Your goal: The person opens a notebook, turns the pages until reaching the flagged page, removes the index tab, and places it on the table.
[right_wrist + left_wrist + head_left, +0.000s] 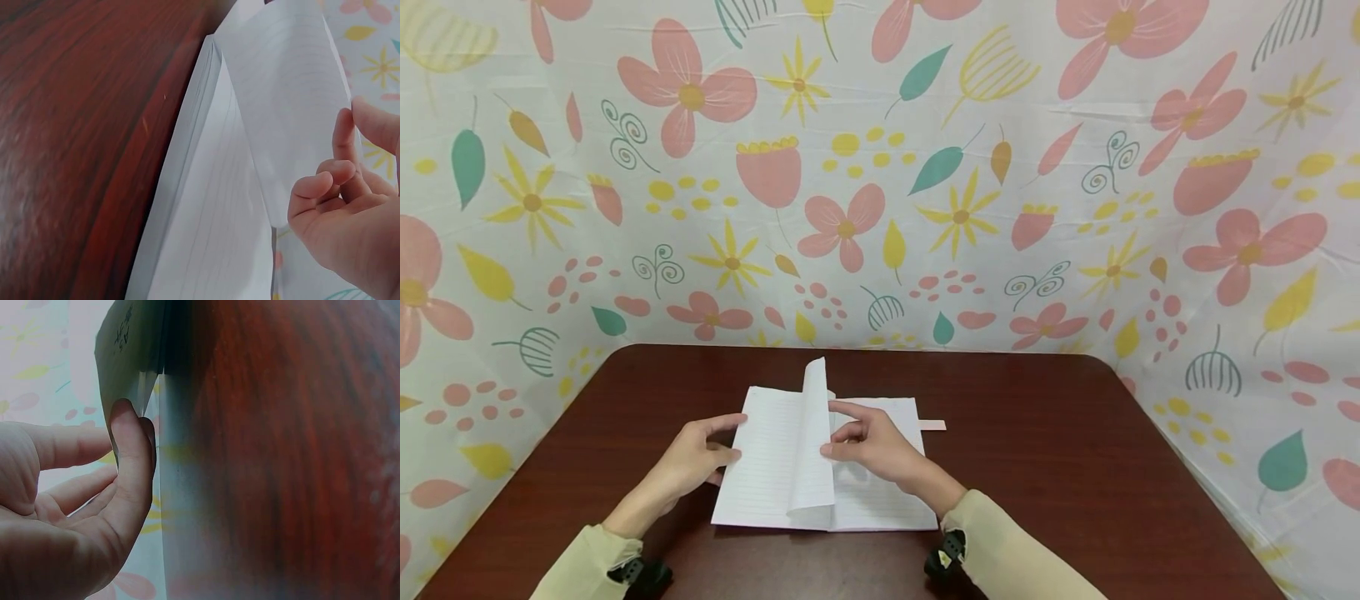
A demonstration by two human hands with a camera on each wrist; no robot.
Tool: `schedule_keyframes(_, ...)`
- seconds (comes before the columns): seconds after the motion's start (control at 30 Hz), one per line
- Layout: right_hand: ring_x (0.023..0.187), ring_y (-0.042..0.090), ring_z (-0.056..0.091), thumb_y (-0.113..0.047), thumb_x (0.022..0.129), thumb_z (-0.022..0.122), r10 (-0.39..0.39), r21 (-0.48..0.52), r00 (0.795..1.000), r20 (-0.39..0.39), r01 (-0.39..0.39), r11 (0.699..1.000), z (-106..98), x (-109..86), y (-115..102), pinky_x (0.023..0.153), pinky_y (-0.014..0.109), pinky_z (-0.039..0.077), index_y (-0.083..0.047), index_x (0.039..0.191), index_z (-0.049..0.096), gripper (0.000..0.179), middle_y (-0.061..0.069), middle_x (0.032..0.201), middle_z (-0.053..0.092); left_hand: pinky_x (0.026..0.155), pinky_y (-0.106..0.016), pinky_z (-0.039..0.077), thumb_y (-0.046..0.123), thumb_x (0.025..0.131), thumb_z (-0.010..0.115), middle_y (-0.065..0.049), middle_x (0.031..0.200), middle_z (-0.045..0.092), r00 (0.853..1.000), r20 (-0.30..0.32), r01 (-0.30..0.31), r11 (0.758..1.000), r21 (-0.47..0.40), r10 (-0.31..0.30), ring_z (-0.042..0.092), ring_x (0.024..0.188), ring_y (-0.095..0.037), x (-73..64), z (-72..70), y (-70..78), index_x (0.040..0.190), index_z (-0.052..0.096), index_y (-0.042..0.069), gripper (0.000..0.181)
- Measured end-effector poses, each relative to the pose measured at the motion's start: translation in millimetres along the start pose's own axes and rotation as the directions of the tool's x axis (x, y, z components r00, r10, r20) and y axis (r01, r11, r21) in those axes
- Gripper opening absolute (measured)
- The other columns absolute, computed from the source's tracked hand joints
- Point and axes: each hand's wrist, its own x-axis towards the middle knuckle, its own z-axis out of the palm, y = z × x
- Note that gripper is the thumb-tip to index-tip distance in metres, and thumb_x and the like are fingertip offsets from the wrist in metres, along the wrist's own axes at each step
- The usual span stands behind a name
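A lined notebook [880,510] lies open on the table, one leaf [815,467] standing up near its middle. My right hand [880,446] pinches the free edge of that leaf between thumb and forefinger, the other fingers bent. In the right wrist view the lifted leaf [287,106] slants above the lined page below it. My left hand [688,458] grips the notebook's left edge. From the left wrist view, fingers curl round that edge, by the notebook's outer side [128,369], which carries small dark writing.
The dark brown wooden table [1037,467] has rounded far corners. A pale strip [932,425] sticks out past the notebook's right edge. Behind the table hangs a white cloth [880,108] printed with flowers and leaves. Both wrists bear black straps.
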Motion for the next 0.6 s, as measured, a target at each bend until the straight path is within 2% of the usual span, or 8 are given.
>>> schedule_keyframes(0.2,0.089,0.011,0.065,-0.013,0.094,0.081,0.014,-0.009,1.000,0.012,-0.014,1.000,9,5.2,-1,0.076,0.027,0.047,-0.003,0.153,0.054,0.066,0.003,0.094,0.077,0.067,-0.043,0.061,-0.006,0.096,0.067,-0.030,0.146,0.051,1.000,-0.005,0.000,1.000,0.002,0.000,0.072,0.091,-0.026,0.2,0.5,1.2,0.151,0.051,-0.006,0.057)
schedule_keyframes(0.3,0.091,0.012,0.066,-0.013,0.094,0.080,0.014,-0.010,1.000,0.018,-0.014,1.000,14,8.5,-1,0.078,0.027,0.048,-0.004,0.153,0.054,0.065,0.003,0.095,0.077,0.067,-0.044,0.061,-0.007,0.096,0.067,-0.029,0.140,0.056,1.000,-0.006,-0.005,1.000,0.000,0.005,0.073,0.090,-0.026,-0.2,1.1,2.3,0.150,0.051,-0.007,0.057)
schedule_keyframes(0.43,0.090,0.010,0.066,-0.013,0.093,0.081,0.007,-0.002,0.999,0.034,-0.007,1.000,22,13.0,-2,0.076,0.026,0.047,-0.003,0.152,0.054,0.065,0.004,0.094,0.077,0.066,-0.044,0.061,-0.008,0.096,0.066,-0.027,0.130,0.063,1.000,-0.006,-0.009,1.000,-0.003,0.009,0.073,0.088,-0.027,-1.0,2.1,3.5,0.150,0.050,-0.009,0.057)
schedule_keyframes(0.6,0.085,0.008,0.065,-0.012,0.093,0.081,0.008,0.005,0.999,0.051,-0.008,1.000,31,15.6,-5,0.072,0.025,0.045,-0.003,0.152,0.055,0.066,0.005,0.091,0.077,0.066,-0.044,0.062,-0.008,0.096,0.066,-0.027,0.128,0.063,1.000,-0.011,-0.010,1.000,-0.009,0.010,0.073,0.088,-0.027,-1.0,3.7,3.8,0.150,0.050,-0.009,0.057)
